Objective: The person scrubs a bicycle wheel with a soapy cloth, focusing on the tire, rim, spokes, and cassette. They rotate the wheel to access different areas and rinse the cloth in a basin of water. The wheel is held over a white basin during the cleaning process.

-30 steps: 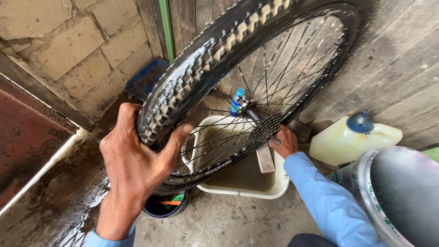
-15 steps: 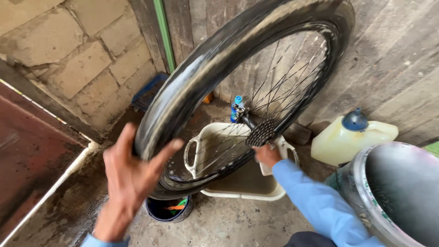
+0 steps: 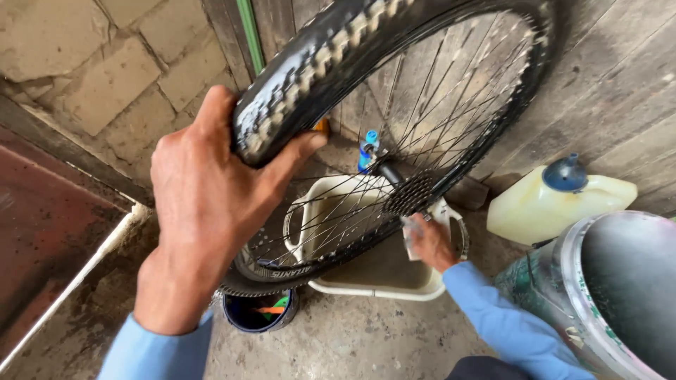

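Observation:
A black bicycle wheel (image 3: 451, 63) with a knobbly tyre and thin spokes stands tilted over a white plastic basin (image 3: 380, 285). My left hand (image 3: 211, 190) grips the tyre at its upper left, thumb over the tread. My right hand (image 3: 429, 243) is below the cassette (image 3: 412, 193) at the hub and presses a small pale brush or pad (image 3: 412, 236) against it. A blue-tipped axle end (image 3: 367, 148) sticks out of the hub. Both my sleeves are light blue.
A small dark pot (image 3: 257, 313) with orange and green bits sits under the tyre. A pale yellow jug (image 3: 556, 204) with a blue cap stands at right, beside a large grey metal drum (image 3: 620, 295). Stone wall at left, wooden planks behind, wet concrete floor.
The wheel has spun and my left hand, open beside the tyre half a second ago, has closed on the tread higher up. The right hand stays at the cassette.

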`<state>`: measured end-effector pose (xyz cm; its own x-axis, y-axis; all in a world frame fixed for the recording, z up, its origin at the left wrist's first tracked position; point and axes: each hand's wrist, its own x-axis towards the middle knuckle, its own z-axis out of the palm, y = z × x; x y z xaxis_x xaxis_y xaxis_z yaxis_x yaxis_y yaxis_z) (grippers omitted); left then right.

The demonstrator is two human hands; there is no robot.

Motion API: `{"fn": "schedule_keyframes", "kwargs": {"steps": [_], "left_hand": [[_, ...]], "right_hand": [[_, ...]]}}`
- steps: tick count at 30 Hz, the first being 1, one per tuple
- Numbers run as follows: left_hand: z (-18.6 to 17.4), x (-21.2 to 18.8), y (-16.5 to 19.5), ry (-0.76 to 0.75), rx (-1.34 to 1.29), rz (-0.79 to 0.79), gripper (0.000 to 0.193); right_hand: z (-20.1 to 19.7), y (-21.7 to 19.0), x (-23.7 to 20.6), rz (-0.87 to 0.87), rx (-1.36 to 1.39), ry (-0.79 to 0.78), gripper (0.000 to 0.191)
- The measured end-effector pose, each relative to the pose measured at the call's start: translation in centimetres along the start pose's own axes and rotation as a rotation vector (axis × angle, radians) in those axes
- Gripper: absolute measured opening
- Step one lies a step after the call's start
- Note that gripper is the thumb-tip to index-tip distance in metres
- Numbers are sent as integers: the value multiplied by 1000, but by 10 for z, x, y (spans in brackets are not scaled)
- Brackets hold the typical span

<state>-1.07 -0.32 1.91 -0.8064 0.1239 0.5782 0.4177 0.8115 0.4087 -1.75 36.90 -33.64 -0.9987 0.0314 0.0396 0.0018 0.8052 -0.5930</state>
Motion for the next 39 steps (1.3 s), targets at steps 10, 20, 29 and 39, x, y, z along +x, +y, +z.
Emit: {"fn": "schedule_keyframes", "kwargs": {"steps": [10, 20, 29, 39], "left_hand": [[-9, -15, 17, 5, -55, 24, 55], [4, -36, -4, 121, -238, -13, 57], [6, -49, -8, 105, -174, -153, 56], [13, -58, -18, 147, -217, -127, 54]], "right_hand": [[33, -8, 14, 79, -197, -87, 30], [-26, 15, 16, 123, -64, 122, 23], [6, 5, 27, 96, -200, 157, 19], [-46, 27, 39, -108, -187, 397, 37]]}}
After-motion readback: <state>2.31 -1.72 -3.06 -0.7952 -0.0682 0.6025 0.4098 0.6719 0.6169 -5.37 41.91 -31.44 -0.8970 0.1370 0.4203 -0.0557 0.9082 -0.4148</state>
